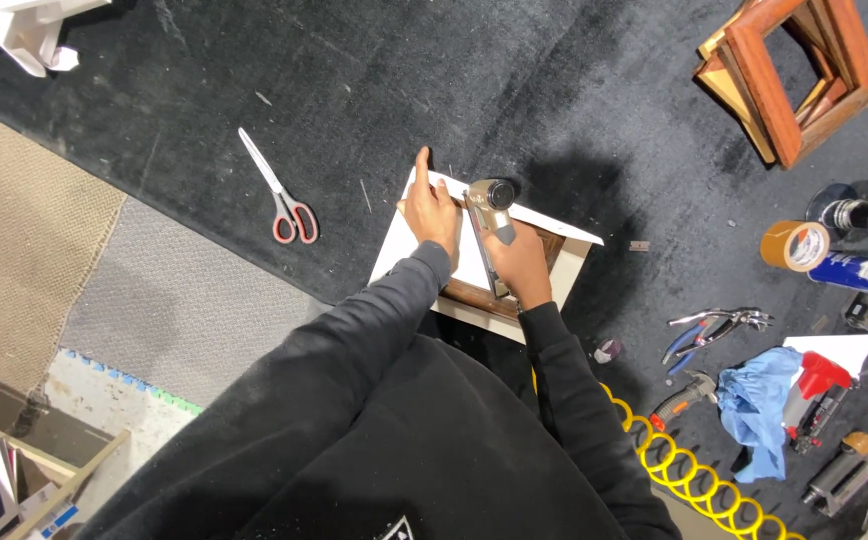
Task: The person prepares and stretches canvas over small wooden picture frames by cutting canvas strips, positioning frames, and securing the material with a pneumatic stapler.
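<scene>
A small wooden picture frame (476,297) lies face down on the black felt table with a white backing board (394,248) on it. My left hand (431,208) presses flat on the board, index finger stretched toward its far corner. My right hand (520,262) grips a metal pneumatic stapler (491,215), whose nose rests on the board between the two hands.
Red-handled scissors (279,192) lie to the left. A stack of wooden frames (792,75) sits far right. Tape roll (795,245), pliers (716,327), blue cloth (760,403), red tool (816,395) and a yellow coiled air hose (689,472) crowd the right side.
</scene>
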